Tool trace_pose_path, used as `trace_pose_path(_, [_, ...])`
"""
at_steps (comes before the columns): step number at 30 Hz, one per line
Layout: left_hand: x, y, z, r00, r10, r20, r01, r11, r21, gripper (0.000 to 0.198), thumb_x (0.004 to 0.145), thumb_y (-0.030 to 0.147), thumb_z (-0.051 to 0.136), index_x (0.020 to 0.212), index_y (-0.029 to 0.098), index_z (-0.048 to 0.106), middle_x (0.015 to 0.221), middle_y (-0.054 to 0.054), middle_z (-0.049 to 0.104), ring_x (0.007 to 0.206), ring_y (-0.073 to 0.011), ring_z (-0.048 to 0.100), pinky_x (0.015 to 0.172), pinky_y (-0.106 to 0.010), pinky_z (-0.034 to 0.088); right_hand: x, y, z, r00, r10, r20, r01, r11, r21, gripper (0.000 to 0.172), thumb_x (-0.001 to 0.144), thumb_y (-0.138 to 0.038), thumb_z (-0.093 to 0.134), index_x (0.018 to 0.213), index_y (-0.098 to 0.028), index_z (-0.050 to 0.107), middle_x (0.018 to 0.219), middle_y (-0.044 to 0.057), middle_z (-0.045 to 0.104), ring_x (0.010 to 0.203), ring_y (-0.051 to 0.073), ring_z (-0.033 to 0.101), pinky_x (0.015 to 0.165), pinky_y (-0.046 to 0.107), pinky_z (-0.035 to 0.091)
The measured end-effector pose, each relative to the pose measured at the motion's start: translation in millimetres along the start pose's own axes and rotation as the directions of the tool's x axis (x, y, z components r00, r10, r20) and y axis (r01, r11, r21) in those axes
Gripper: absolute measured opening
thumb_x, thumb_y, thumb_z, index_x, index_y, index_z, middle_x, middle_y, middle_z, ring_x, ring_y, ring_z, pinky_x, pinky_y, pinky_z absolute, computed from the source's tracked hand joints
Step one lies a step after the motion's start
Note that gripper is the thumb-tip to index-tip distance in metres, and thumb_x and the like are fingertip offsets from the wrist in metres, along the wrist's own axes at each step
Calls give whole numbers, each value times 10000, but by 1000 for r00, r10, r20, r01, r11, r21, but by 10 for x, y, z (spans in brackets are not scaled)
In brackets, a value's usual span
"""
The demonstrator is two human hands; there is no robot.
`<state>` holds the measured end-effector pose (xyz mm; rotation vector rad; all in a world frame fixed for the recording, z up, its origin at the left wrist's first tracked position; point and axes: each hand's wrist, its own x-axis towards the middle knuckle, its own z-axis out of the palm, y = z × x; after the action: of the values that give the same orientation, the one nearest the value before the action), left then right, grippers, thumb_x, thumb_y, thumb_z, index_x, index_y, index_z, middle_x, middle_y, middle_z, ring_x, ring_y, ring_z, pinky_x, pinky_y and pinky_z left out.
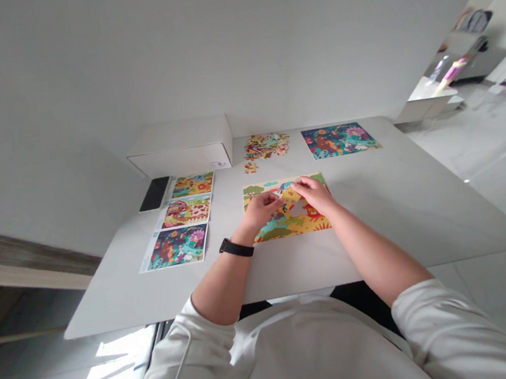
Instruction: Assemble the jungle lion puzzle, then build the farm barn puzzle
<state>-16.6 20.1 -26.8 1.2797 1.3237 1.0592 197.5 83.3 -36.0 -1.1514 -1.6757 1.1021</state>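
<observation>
Puzzle piece (290, 195) sits pinched between left hand (262, 210) and right hand (312, 192), both nearly closed; uneven pulling could bend it.

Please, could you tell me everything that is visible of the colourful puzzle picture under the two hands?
The puzzle picture looks like thin printed card, rectangular and mostly yellow-orange, with a green tree at its far left, a small blue cloud, green patches near left and a red shape toward the right. It lies flat on the pale table. The left hand and right hand hide part of it; whether their fingers touch it is unclear.
</observation>
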Motion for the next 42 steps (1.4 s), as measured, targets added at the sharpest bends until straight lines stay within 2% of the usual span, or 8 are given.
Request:
trace_pose_path(5, [-3,46,-26,999,-20,-49,17,997,-71,339,822,491,870,827,192,709,786,-24,728,544,-93,562,474,-216,455,10,-12,-25,996,58,-71,-57,998,14,556,937,-832,586,913,-284,678,928,47,712,970,256,669,841,357,561])
trace_pose_path(15, [7,18,23,1000,-22,-17,21,999,-24,369,803,499,897,817,198,684,709,-7,699,525,-99,555,475,-215,422,-25,-57,8,1000,-9,23,9,1000,0,469,859,-723,714,838,-261,637,734,-19,594,729,187,559,682,302,458])
trace_pose_path(22, [-9,46,3,996,-23,-85,13,993,-116,427,793,570,886,841,194,691,837,-41,756,583,-93,571,503,-211,450,-32,-102,31,998,23,62,-35,979,200,522,757,-682,857,1007,-267,664,919,18,722,854,206,669,744,312,531])
trace_pose_path(25, [-20,68,-11,999,-1,-47,-4,993,-116,490,779,635,881,856,187,701,897,-61,780,653,-107,622,564,-217,492,-14,-140,-17,996,31,83,-51,967,250,542,727,-662,886,1005,-253,663,916,19,731,877,206,687,758,309,545])
trace_pose_path(29, [-1,64,-67,995,79,-64,-81,996,-28,485,881,664,776,920,182,749,945,-83,797,748,-150,685,644,-256,540,24,-148,-242,998,19,56,-31,974,227,513,743,-595,903,1029,-233,680,862,9,731,818,189,683,745,305,541])
trace_pose_path(33, [27,19,-128,955,227,-190,-182,957,226,269,943,462,760,1005,200,761,919,-61,783,788,-166,700,681,-266,530,38,-113,-493,992,39,119,-51,993,104,449,770,-503,912,1050,-221,701,837,4,735,768,180,677,708,292,523])
trace_pose_path(37, [4,-16,-133,922,382,-71,-312,837,450,171,938,259,745,1101,214,768,1074,-69,798,894,-182,727,835,-318,578,38,-54,-552,966,108,233,-103,994,-33,307,824,-345,877,1046,-211,713,824,-3,741,729,160,666,696,273,504])
trace_pose_path(42, [-37,-20,-124,863,475,172,-478,657,583,290,913,263,799,1202,244,778,1275,-91,768,1217,-274,706,1123,-462,539,46,26,-452,947,152,282,-110,981,-160,205,893,-214,785,1081,-208,705,822,-12,741,704,151,661,676,261,487])
